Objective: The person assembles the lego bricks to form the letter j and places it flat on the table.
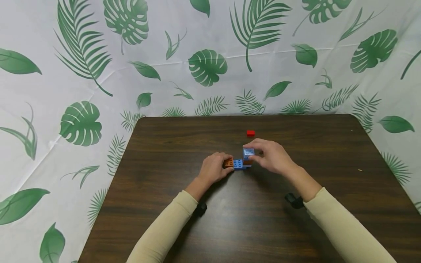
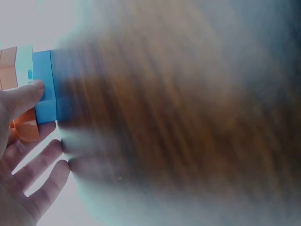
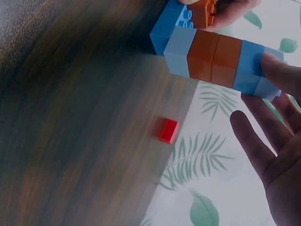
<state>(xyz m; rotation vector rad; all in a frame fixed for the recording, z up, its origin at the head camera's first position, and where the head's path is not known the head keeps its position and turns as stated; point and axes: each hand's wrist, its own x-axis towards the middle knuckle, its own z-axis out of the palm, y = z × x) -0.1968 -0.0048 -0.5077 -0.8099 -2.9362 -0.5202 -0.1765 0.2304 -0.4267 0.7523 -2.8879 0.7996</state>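
Near the middle of the table, my left hand (image 1: 212,168) grips the base of a toy brick build, around an orange brick (image 1: 228,163) and a long blue brick (image 1: 238,165). In the left wrist view its thumb lies on the blue brick (image 2: 45,106). A tower rises at the base's right end, with brown-orange bricks (image 3: 214,59) between blue ones. My right hand (image 1: 271,155) pinches the tower's top blue bricks (image 1: 248,152) between thumb and fingers. In the right wrist view its other fingers are spread apart.
A small red brick (image 1: 250,133) lies apart behind the build, towards the back edge of the dark wooden table (image 1: 184,135). A leaf-printed cloth (image 1: 210,98) hangs behind the table. A tiny yellowish speck (image 1: 360,170) lies at the right.
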